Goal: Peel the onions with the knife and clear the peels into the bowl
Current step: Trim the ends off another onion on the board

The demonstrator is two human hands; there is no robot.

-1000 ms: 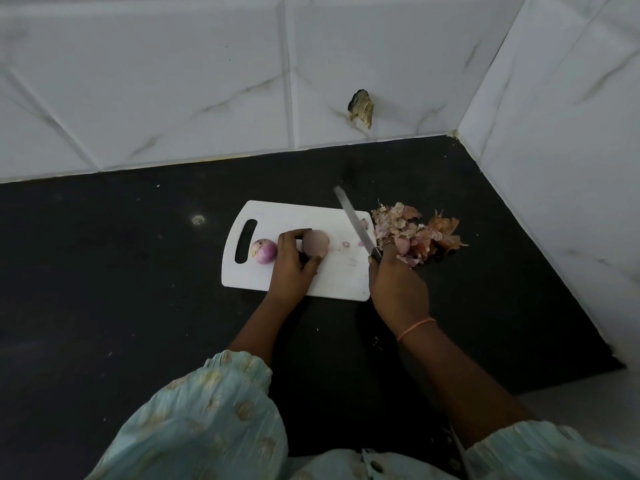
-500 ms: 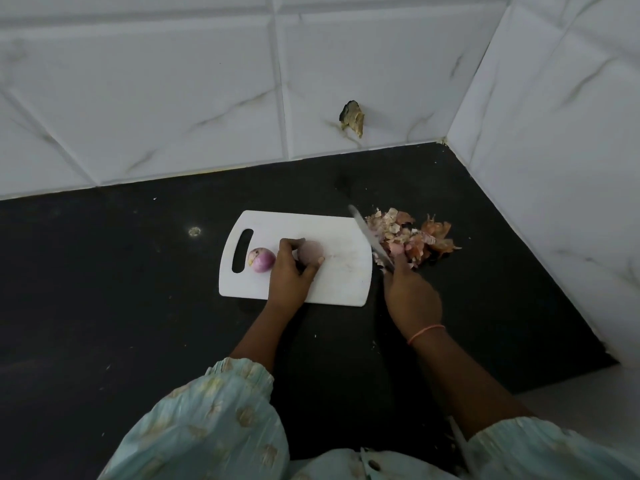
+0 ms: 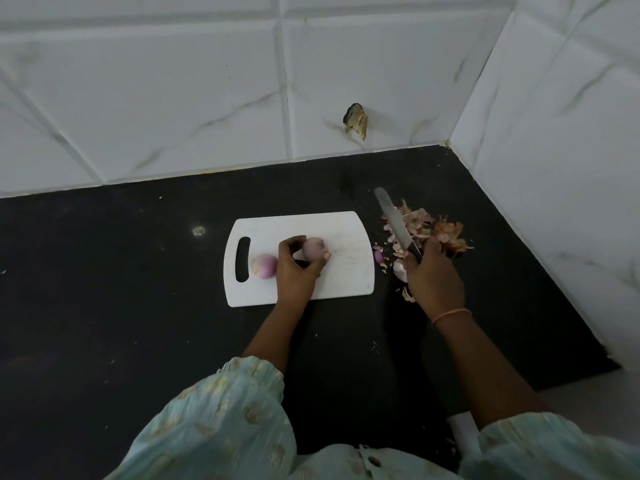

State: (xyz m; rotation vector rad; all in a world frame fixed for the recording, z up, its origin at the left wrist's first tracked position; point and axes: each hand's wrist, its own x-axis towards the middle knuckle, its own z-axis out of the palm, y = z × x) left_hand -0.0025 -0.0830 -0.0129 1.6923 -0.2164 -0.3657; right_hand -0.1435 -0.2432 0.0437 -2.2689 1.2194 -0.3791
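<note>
A white cutting board (image 3: 346, 278) lies on the black counter. My left hand (image 3: 296, 268) grips a pale onion (image 3: 313, 249) on the board. A second peeled, purple onion (image 3: 265, 266) rests beside it, near the board's handle slot. My right hand (image 3: 433, 275) holds the knife (image 3: 394, 223) by its handle, off the board's right edge, with the blade pointing away over a heap of onion peels (image 3: 433, 233) on the counter. No bowl is in view.
White tiled walls (image 3: 554, 150) close the counter at the back and right, forming a corner. A chipped hole (image 3: 356, 120) marks the back wall. The black counter (image 3: 121, 289) stretches left of the board. Loose peel scraps (image 3: 408, 295) lie by my right hand.
My right hand with the knife has shifted right, off the board and over the peel heap. The small scraps on the board's right side are gone. My left hand keeps holding the onion.
</note>
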